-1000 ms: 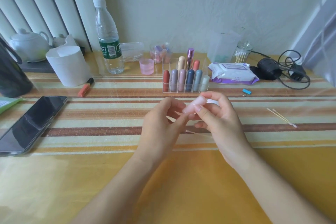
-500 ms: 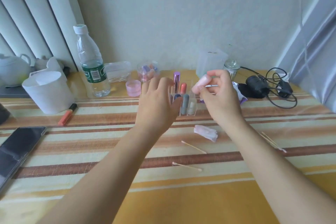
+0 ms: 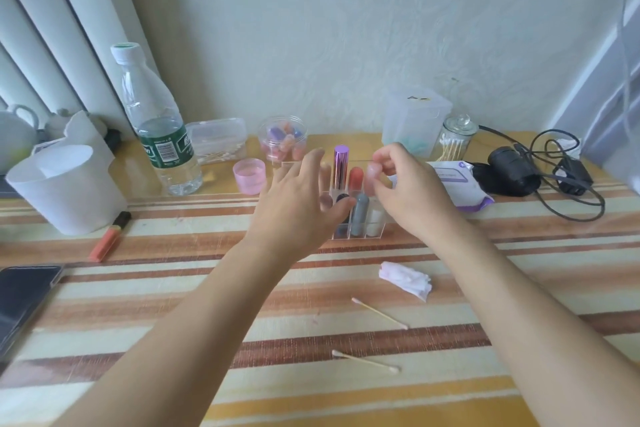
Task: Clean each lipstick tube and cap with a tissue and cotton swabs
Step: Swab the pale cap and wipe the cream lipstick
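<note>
Pale pink, the lipstick tube (image 3: pixel 372 180) is pinched in the curled fingertips of your right hand (image 3: pixel 408 194), just over the clear acrylic organiser (image 3: pixel 341 232). Your left hand (image 3: pixel 298 208) is spread, holding nothing, above its left slots. Between your hands the organiser holds a purple tube (image 3: pixel 341 163), coral tube (image 3: pixel 355 178), grey tube (image 3: pixel 360 215) and white tube (image 3: pixel 375 218). This one looks done and ready to be put back; whether the others are clean can't be told. Behind your right wrist lie the crumpled tissue (image 3: pixel 405 279) and two cotton swabs (image 3: pixel 379 313).

Nothing you can read: green label (image 3: pixel 165 149) on the clear plastic water bottle (image 3: pixel 147 97) shows a barcode, print blurred; white-and-purple wipes pack (image 3: pixel 460 184) lettering blurred too.
</note>
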